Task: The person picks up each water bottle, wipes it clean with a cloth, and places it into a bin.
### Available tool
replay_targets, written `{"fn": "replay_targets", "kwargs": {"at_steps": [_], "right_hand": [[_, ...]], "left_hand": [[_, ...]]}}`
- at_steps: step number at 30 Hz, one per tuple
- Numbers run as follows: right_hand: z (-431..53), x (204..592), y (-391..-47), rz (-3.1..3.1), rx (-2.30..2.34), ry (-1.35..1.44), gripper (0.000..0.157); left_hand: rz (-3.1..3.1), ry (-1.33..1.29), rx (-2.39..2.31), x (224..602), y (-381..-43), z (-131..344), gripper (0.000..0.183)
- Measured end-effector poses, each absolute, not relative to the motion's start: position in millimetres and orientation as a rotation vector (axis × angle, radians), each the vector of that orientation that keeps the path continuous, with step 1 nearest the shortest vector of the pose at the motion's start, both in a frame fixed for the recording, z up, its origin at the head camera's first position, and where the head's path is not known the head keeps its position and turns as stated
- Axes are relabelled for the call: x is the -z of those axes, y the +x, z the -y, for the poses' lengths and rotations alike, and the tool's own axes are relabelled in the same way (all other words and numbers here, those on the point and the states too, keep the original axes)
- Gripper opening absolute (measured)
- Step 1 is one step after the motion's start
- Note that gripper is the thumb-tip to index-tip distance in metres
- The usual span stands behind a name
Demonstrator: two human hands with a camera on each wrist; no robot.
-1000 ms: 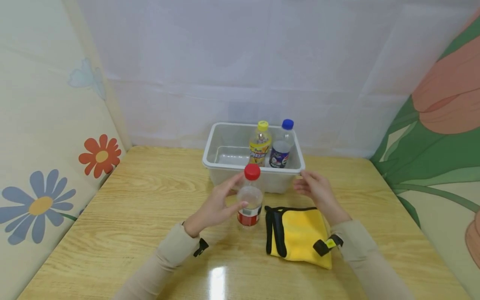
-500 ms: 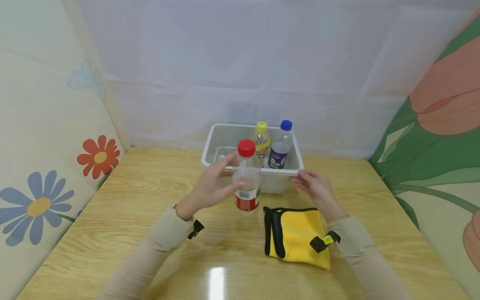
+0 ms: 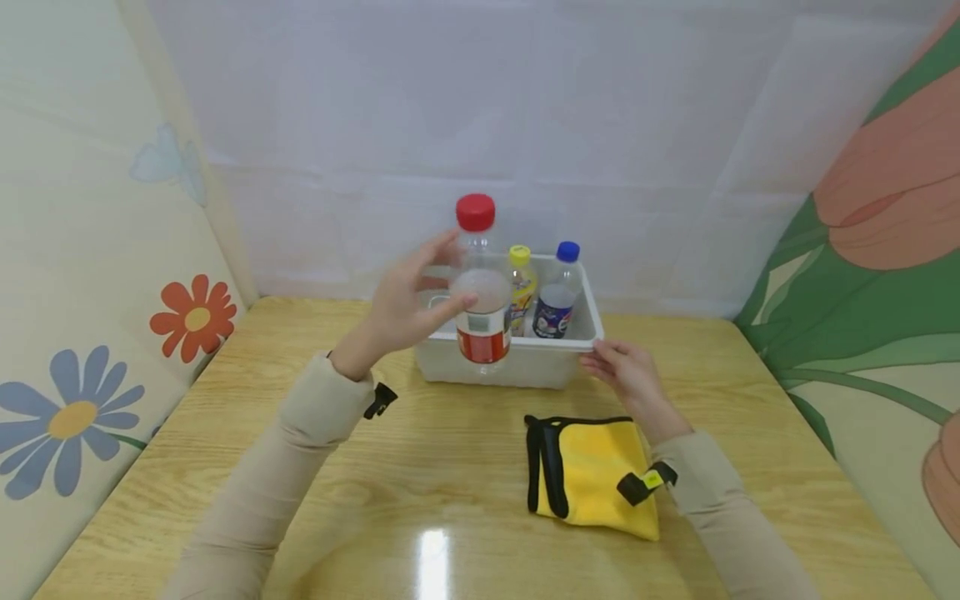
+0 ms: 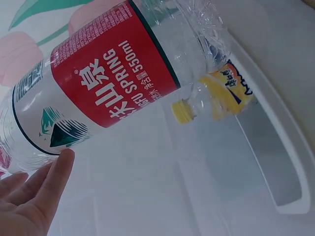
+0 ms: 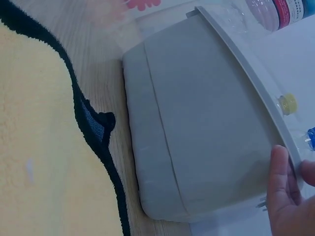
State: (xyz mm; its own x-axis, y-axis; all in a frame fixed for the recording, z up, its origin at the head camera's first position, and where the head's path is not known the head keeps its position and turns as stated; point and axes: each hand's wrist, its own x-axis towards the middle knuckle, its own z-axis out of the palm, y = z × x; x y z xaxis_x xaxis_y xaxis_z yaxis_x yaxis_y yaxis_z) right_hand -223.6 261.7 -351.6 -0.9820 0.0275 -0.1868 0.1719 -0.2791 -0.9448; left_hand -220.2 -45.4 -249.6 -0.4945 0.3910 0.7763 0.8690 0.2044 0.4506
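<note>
A clear plastic bottle (image 3: 482,325) with a red cap and a red-and-white label is held upright by my left hand (image 3: 405,296), raised in front of the white bin (image 3: 495,367). In the left wrist view the bottle (image 4: 108,73) fills the upper left, with fingers (image 4: 59,177) against its side. My right hand (image 3: 626,371) pinches the bin's front right corner; the right wrist view shows its thumb and fingers on the rim (image 5: 290,152). Inside the bin stand a yellow-capped bottle (image 3: 522,292), partly hidden by the held one, and a blue-capped bottle (image 3: 557,300).
A folded yellow cloth (image 3: 600,479) with black edging lies on the wooden table (image 3: 390,508), in front of the bin and beside my right wrist. A white sheet (image 3: 360,125) hangs behind the bin. Flower-patterned panels (image 3: 90,275) flank the table on both sides.
My left hand has lifted the red-capped bottle off the table, up and slightly left, to the bin's front. The right hand stays at the bin's corner.
</note>
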Motion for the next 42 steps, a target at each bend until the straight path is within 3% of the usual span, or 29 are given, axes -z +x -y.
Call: {"fn": "replay_targets", "kwargs": {"at_steps": [11,25,42], "right_hand": [[-262.1,352.9,-224.2,-1.837,2.424,0.249,0.023],[-261.2,352.9,-222.1,-1.906,2.382,0.278,0.013],[-256.8,354.6,-220.0,-1.944,2.374,0.266,0.012]], "left_hand": [[2.105,-1.005,1.2,220.0,-246.8,55.3,0.063],[2.513,-0.835,1.055,213.3,-290.9,50.1,0.077],[2.839,-0.691,0.948,217.7,-330.0,39.9,0.071]]}}
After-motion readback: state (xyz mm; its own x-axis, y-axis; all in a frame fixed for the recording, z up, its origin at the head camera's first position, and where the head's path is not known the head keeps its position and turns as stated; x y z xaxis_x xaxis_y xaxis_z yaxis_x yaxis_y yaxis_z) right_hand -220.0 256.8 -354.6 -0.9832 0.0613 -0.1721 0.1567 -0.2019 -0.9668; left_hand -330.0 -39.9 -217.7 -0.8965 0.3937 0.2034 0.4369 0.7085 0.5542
